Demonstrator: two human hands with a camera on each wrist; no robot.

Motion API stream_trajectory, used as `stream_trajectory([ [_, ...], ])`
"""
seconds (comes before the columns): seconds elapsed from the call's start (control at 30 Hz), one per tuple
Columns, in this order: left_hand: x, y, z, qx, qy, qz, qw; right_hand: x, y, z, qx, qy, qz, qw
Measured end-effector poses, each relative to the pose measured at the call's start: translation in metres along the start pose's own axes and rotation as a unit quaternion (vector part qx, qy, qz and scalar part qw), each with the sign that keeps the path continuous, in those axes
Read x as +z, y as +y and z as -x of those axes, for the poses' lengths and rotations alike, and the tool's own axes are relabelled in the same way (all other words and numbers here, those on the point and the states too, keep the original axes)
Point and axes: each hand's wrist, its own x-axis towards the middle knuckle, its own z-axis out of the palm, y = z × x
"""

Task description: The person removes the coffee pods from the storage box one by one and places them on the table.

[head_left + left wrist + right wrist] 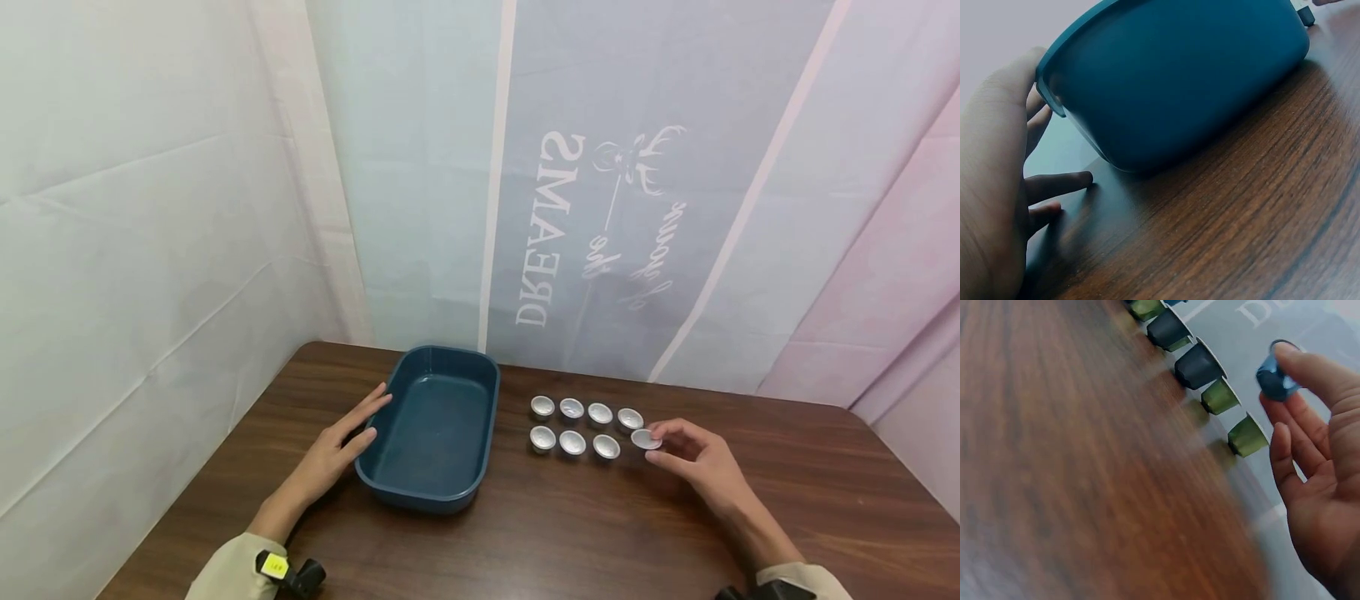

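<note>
In the head view my left hand [330, 454] lies along the left side of a dark blue plastic basin [431, 437], fingers extended. The left wrist view shows this hand against the rim of the basin [1179, 81], with some fingers reaching down beside its wall. My right hand [705, 467] pinches a coffee capsule [643, 439] between thumb and fingers, silver lid facing up. Seen from the right wrist, that capsule [1274, 382] has a shiny blue body. It is held at the right end of two rows of capsules [572, 443].
Green capsules [1249, 436] and dark ones [1199, 365] stand lid up between basin and right hand. They sit on a dark brown wooden table [540, 542]. A printed curtain [420, 167] hangs behind the table's far edge, with white cloth [150, 250] on the left.
</note>
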Motion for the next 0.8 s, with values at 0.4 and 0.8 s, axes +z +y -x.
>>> stream_trajectory([
  [0.4,-0.001,0.001,0.001,0.005,0.000,0.004,1.0000,0.000,0.015,0.002,0.022,-0.029,0.054,0.9979],
  [0.8,0.000,0.005,0.000,0.001,-0.002,0.009,1.0000,0.003,0.016,0.001,0.024,-0.028,0.098,0.9945],
])
